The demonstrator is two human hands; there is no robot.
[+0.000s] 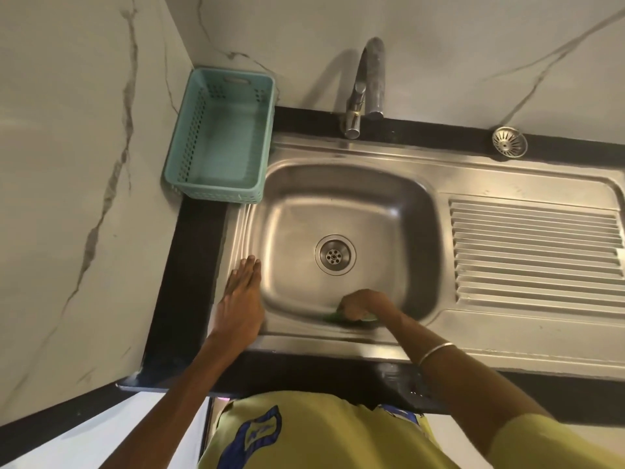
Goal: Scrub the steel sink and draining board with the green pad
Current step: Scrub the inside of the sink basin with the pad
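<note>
The right hand [360, 304] curls its fingers over the green pad [338, 318] against the sink [355, 184] basin's near wall, the left hand [241, 299] lies flat, fingers straight, on the rim; scrubbing the bowl seems underway, the draining board [534, 252] likely next.

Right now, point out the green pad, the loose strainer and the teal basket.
green pad [333, 317]: head view, its left end beside the fingers.
loose strainer [509, 142]: head view, its domed middle.
teal basket [221, 148]: head view, its bare floor.

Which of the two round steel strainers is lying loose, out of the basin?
The strainer on the black ledge behind the draining board, right of the tap. The other, the drain, is set in the basin floor.
</note>
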